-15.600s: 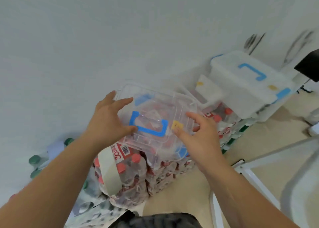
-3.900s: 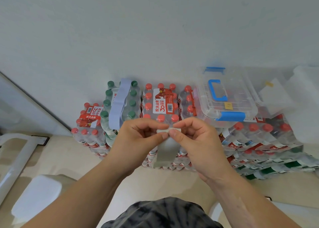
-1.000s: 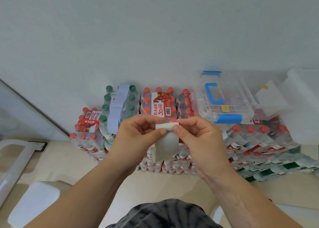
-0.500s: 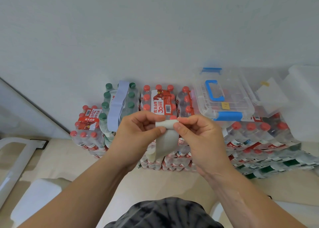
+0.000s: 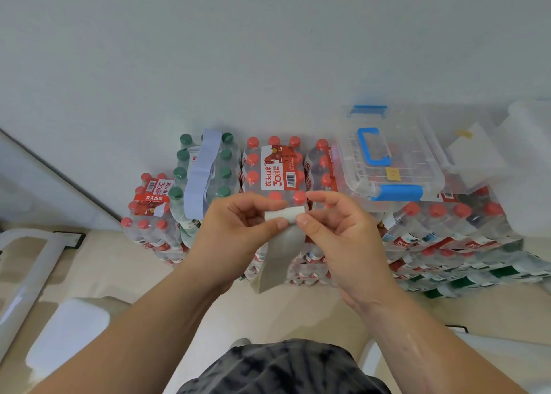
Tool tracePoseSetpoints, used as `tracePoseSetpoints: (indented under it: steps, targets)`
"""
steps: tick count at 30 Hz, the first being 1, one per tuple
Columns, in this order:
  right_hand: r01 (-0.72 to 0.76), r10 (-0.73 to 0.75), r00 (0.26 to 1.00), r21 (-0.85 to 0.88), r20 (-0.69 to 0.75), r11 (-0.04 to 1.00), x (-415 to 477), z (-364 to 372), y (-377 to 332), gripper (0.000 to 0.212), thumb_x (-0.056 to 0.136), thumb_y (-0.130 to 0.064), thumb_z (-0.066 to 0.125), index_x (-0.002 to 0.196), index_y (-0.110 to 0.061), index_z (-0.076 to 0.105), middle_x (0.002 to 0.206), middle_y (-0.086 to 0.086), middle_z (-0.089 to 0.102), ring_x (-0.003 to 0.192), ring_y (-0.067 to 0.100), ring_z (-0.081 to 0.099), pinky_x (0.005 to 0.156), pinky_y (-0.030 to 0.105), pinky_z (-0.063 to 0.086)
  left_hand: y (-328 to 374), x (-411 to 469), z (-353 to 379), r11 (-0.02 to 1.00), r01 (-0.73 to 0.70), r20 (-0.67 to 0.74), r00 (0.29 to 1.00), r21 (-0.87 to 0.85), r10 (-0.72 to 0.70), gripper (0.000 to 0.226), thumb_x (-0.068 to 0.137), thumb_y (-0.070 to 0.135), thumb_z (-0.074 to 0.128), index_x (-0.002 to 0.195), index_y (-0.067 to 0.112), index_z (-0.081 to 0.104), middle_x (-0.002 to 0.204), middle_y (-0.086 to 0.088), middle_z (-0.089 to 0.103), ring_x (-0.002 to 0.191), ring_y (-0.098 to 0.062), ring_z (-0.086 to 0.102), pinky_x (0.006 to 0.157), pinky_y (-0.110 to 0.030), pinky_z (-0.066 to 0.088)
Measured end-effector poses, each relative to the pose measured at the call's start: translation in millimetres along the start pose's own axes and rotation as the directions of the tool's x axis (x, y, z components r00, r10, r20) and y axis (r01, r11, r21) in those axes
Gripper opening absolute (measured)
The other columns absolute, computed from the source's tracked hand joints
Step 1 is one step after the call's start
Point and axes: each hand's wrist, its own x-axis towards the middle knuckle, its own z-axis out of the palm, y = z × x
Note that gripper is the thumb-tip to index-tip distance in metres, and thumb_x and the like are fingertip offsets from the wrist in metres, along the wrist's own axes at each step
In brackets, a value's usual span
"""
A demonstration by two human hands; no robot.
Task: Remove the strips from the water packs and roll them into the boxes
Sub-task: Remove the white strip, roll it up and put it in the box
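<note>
A pale grey strip (image 5: 281, 244) is partly rolled into a small cylinder at its top, and its loose tail hangs down. My left hand (image 5: 238, 229) and my right hand (image 5: 337, 232) pinch the roll from either side, in front of the stacked water packs (image 5: 274, 170). A green-capped pack still carries a light blue strip (image 5: 202, 173) over its top. A clear box (image 5: 384, 161) with a blue handle and blue latches sits closed on the packs to the right.
More shrink-wrapped bottle packs (image 5: 447, 238) are stacked right along the white wall. A second white box (image 5: 527, 161) and a loose lid (image 5: 474, 155) lie at the far right. White frame pieces (image 5: 26, 271) rest on the beige floor at left.
The roll at the top of the strip has grown thicker and the hanging tail shorter. My right fingers have loosened and spread a little.
</note>
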Motion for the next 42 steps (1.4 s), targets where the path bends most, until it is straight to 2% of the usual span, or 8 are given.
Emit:
tracePoseSetpoints:
  steps: [3, 6, 13, 18, 21, 29, 34, 42]
  targets:
    - [-0.014, 0.016, 0.999, -0.031, 0.052, 0.999, 1, -4, -2, 0.015, 0.084, -0.017, 0.073, 0.100, -0.016, 0.071, 0.083, 0.010, 0.077, 0.079, 0.028, 0.075, 0.070, 0.038, 0.063, -3, 0, 0, 1.000, -0.014, 0.007, 1.000, 0.017, 0.014, 0.022, 0.077, -0.006, 0.076, 0.086, 0.014, 0.077, 0.091, -0.008, 0.077, 0.089, -0.023, 0.074, 0.078, -0.033, 0.061]
    - [-0.020, 0.021, 0.999, -0.012, 0.043, 1.000, 4, -6, 2, 0.011, 0.086, -0.006, 0.073, 0.092, -0.015, 0.072, 0.079, 0.003, 0.077, 0.074, 0.015, 0.072, 0.066, 0.024, 0.059, -6, -1, 2, 1.000, -0.004, 0.010, 1.000, 0.012, 0.004, 0.022, 0.075, -0.005, 0.078, 0.087, 0.013, 0.077, 0.087, -0.012, 0.077, 0.086, -0.026, 0.074, 0.077, -0.034, 0.061]
    - [-0.028, 0.028, 0.999, 0.017, 0.026, 0.999, 7, -17, 9, 0.018, 0.085, 0.002, 0.072, 0.092, -0.014, 0.073, 0.078, -0.003, 0.076, 0.073, 0.008, 0.069, 0.067, 0.021, 0.057, -11, -1, 12, 0.998, 0.057, 0.010, 0.998, -0.028, -0.057, 0.021, 0.074, 0.017, 0.075, 0.094, 0.015, 0.078, 0.090, -0.037, 0.065, 0.074, -0.030, 0.067, 0.068, -0.041, 0.060]
    - [-0.021, 0.021, 0.998, -0.004, 0.055, 1.000, 6, -22, 7, 0.022, 0.084, 0.000, 0.073, 0.101, -0.014, 0.070, 0.085, 0.006, 0.076, 0.077, 0.013, 0.071, 0.071, 0.023, 0.058, -14, 0, 15, 0.999, 0.050, -0.015, 0.999, 0.003, -0.050, 0.015, 0.083, 0.000, 0.072, 0.095, 0.008, 0.076, 0.087, -0.027, 0.071, 0.074, -0.023, 0.068, 0.070, -0.035, 0.059]
    - [-0.050, 0.049, 0.998, 0.024, 0.041, 0.998, 3, -21, 1, 0.030, 0.078, -0.020, 0.076, 0.105, -0.015, 0.065, 0.085, 0.010, 0.077, 0.073, 0.019, 0.073, 0.064, 0.027, 0.060, -15, -1, 13, 1.000, 0.029, -0.017, 0.999, 0.012, -0.029, 0.016, 0.083, -0.001, 0.073, 0.094, 0.009, 0.076, 0.081, -0.016, 0.074, 0.075, -0.020, 0.068, 0.074, -0.035, 0.059]
    - [-0.030, 0.032, 0.999, -0.100, 0.019, 0.995, 2, -15, 3, 0.005, 0.086, -0.012, 0.075, 0.087, -0.016, 0.071, 0.080, 0.006, 0.077, 0.077, 0.023, 0.072, 0.074, 0.041, 0.060, -12, -6, 10, 0.999, -0.017, -0.036, 0.999, 0.039, 0.018, 0.022, 0.076, -0.004, 0.078, 0.088, 0.015, 0.080, 0.090, -0.035, 0.067, 0.087, -0.052, 0.063, 0.083, -0.063, 0.055]
    - [-0.017, 0.017, 1.000, -0.043, 0.010, 0.999, 4, -12, 6, 0.008, 0.088, -0.005, 0.071, 0.087, -0.012, 0.069, 0.081, 0.005, 0.076, 0.074, 0.017, 0.067, 0.068, 0.034, 0.055, -8, -7, 7, 0.998, 0.019, 0.013, 1.000, -0.055, -0.019, 0.025, 0.072, 0.018, 0.075, 0.097, 0.019, 0.078, 0.088, -0.023, 0.070, 0.080, -0.031, 0.067, 0.077, -0.040, 0.061]
    - [-0.026, 0.027, 0.999, -0.042, 0.038, 0.999, 5, -13, 5, 0.006, 0.088, -0.007, 0.071, 0.089, -0.012, 0.067, 0.080, 0.003, 0.077, 0.072, 0.019, 0.072, 0.067, 0.030, 0.059, -13, -4, 3, 1.000, 0.007, -0.020, 1.000, 0.012, -0.007, 0.023, 0.081, -0.003, 0.074, 0.095, 0.015, 0.078, 0.078, -0.022, 0.066, 0.073, -0.020, 0.064, 0.070, -0.030, 0.057]
